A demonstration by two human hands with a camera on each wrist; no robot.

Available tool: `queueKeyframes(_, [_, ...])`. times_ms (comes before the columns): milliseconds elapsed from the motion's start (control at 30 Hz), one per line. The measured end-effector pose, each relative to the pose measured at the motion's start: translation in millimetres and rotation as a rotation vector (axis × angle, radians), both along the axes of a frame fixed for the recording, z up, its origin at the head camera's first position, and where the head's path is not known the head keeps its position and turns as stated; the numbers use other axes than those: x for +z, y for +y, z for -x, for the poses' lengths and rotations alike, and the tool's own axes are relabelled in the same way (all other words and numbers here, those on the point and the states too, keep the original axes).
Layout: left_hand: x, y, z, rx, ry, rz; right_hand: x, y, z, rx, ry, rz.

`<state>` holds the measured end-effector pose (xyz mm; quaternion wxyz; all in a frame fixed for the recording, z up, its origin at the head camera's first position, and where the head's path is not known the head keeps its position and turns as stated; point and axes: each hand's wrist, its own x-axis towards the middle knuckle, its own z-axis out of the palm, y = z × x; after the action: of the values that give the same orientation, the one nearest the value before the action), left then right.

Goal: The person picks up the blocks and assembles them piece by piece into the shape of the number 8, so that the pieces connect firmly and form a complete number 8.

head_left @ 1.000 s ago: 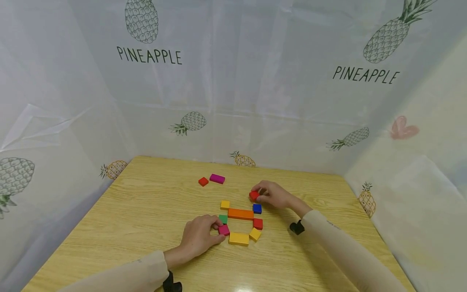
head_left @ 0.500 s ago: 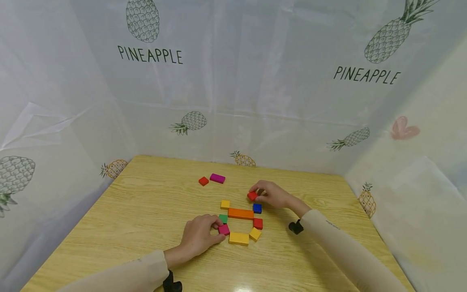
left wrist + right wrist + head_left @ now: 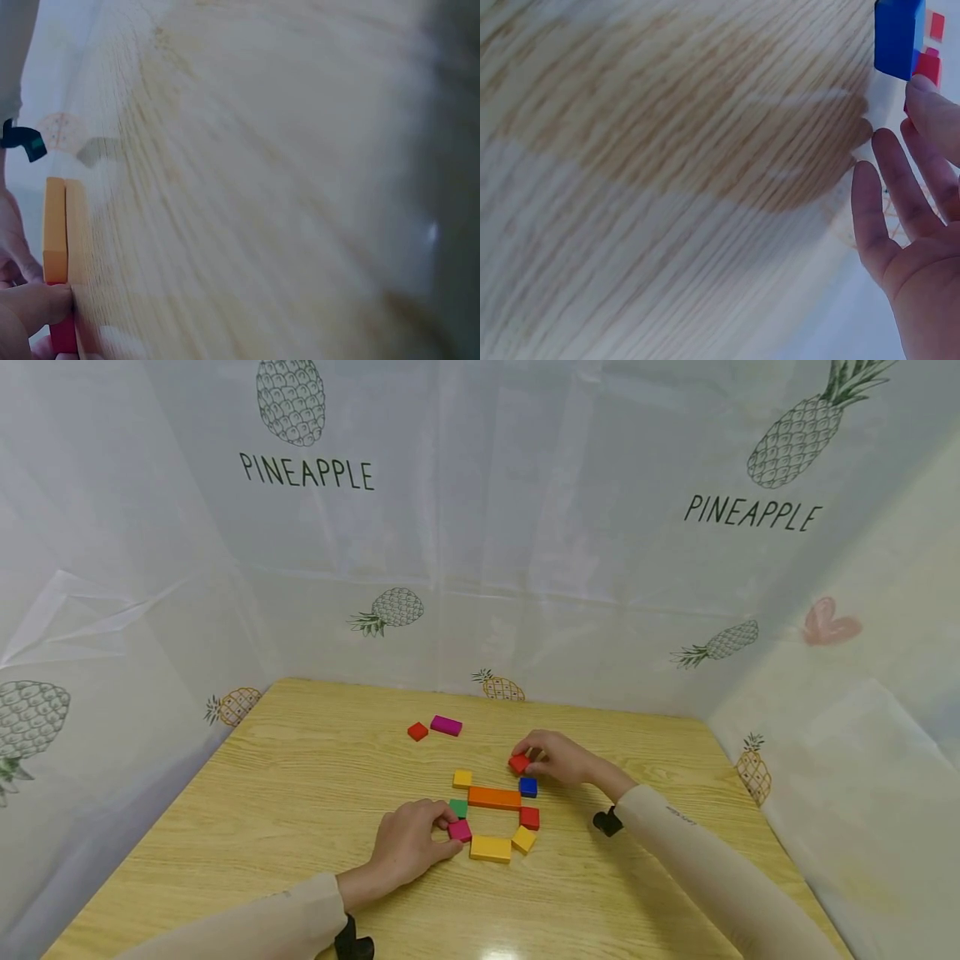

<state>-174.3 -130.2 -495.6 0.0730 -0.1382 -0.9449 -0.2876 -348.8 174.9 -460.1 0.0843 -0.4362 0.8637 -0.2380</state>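
Note:
My left hand (image 3: 408,839) pinches a small magenta block (image 3: 460,831) at the left of a ring of blocks lying on the wooden table. In the left wrist view, the thumb partly covers that block, beside a long yellow block (image 3: 55,229). Beyond the ring's right side, my right hand (image 3: 558,758) holds a red block (image 3: 519,764) between thumb and fingertips. A blue block (image 3: 528,787) lies just in front of it. The right wrist view has the held red block partly hidden behind the thumb, with the other fingers (image 3: 901,176) spread out.
An orange block (image 3: 494,797) spans the ring's far side. Around it lie a yellow block (image 3: 462,779), a green block (image 3: 458,808), another red block (image 3: 529,818) and a tilted yellow block (image 3: 523,839). Farther back are a loose red block (image 3: 417,732) and a purple block (image 3: 446,726).
My right hand has shifted slightly left with the red block since one second ago, then stayed nearly still. The left hand and the other blocks have kept their places.

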Motion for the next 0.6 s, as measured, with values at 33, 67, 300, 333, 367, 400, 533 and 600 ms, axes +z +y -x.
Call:
queueKeyframes(33, [-0.1,-0.1,-0.1,0.000,-0.001,-0.001,-0.7,-0.2,0.2,0.001,-0.005,0.003])
queueKeyframes(67, [-0.1,-0.1,-0.2,-0.001,-0.001,-0.001,-1.4,-0.2,0.3,0.001,-0.013,0.004])
queueKeyframes(300, [0.3,-0.8,-0.5,0.001,-0.006,0.004,-5.2,-1.2,0.4,-0.012,-0.008,-0.019])
queueKeyframes(333, [0.3,-0.9,-0.5,0.001,-0.007,0.004,-5.5,-1.4,0.3,-0.013,-0.002,-0.023])
queueKeyframes(367, [0.4,-0.9,-0.4,0.001,-0.008,0.003,-5.8,-1.5,0.1,-0.013,0.004,-0.024])
queueKeyframes(400, [0.5,-0.9,-0.4,0.002,-0.009,0.003,-6.0,-1.5,-0.1,-0.012,0.011,-0.025])
queueKeyframes(533, [0.3,-0.9,-0.2,0.003,-0.003,0.005,-5.7,-1.1,-1.2,-0.013,0.026,-0.030])
queueKeyframes(600, [0.1,-0.9,0.2,0.004,0.000,0.005,-5.8,-0.9,-1.4,-0.008,0.029,-0.029])
